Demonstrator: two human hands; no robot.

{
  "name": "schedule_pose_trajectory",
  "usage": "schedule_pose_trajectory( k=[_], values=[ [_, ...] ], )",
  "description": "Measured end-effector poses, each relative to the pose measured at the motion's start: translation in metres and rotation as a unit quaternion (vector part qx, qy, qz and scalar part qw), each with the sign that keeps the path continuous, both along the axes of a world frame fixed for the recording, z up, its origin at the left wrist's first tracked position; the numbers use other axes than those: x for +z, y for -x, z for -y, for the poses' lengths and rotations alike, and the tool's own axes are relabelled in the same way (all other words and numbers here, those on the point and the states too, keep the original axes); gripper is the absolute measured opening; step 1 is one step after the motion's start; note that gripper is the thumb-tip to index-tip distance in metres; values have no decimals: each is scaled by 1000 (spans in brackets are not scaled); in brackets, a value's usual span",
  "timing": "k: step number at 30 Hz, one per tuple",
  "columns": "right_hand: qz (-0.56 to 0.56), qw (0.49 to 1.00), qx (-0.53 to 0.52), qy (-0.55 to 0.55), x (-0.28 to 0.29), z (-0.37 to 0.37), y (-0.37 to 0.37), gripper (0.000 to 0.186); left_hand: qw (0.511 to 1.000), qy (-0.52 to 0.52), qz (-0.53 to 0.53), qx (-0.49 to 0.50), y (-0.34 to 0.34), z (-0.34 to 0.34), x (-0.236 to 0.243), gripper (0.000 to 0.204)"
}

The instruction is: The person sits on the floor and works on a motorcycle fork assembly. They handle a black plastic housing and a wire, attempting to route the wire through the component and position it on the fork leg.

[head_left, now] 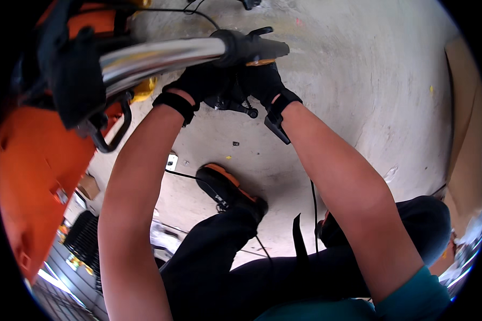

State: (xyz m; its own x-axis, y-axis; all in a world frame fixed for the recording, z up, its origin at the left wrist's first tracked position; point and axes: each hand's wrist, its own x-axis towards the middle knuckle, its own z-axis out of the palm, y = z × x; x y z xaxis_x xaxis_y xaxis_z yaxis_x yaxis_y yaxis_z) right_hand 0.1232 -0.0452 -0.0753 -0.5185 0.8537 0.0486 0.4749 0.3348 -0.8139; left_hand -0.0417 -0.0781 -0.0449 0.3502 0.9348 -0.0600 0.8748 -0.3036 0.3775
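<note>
A curved chrome handlebar [166, 58] with a black end grip [246, 48] and a small lever crosses the upper part of the head view. My left hand [201, 83] and my right hand [260, 83], both in black gloves, are close together just under that grip. The bar and grip hide their fingers, so I cannot see what they grasp. Between and below the gloves shows a dark part with a rounded knob [251, 113] at its end. An orange-yellow strip [261, 62] sits under the grip beside my right hand.
A large orange body panel [37, 176] and a black bracket [77, 80] fill the left side. Cardboard [463, 117] stands at the right. My shoe [225, 187] is on the concrete floor [353, 80], where cables and small scraps lie. A black slatted crate [84, 238] is lower left.
</note>
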Motion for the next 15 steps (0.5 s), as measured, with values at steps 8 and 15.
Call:
schedule_pose_trajectory(
  k=[8,15],
  values=[
    [-273,881,-174,346,10,16,-55,22,978,207,-2,10,-24,-15,33,30],
    [-252,711,-280,594,67,117,-81,49,982,165,73,55,-5,-11,24,32]
  ],
)
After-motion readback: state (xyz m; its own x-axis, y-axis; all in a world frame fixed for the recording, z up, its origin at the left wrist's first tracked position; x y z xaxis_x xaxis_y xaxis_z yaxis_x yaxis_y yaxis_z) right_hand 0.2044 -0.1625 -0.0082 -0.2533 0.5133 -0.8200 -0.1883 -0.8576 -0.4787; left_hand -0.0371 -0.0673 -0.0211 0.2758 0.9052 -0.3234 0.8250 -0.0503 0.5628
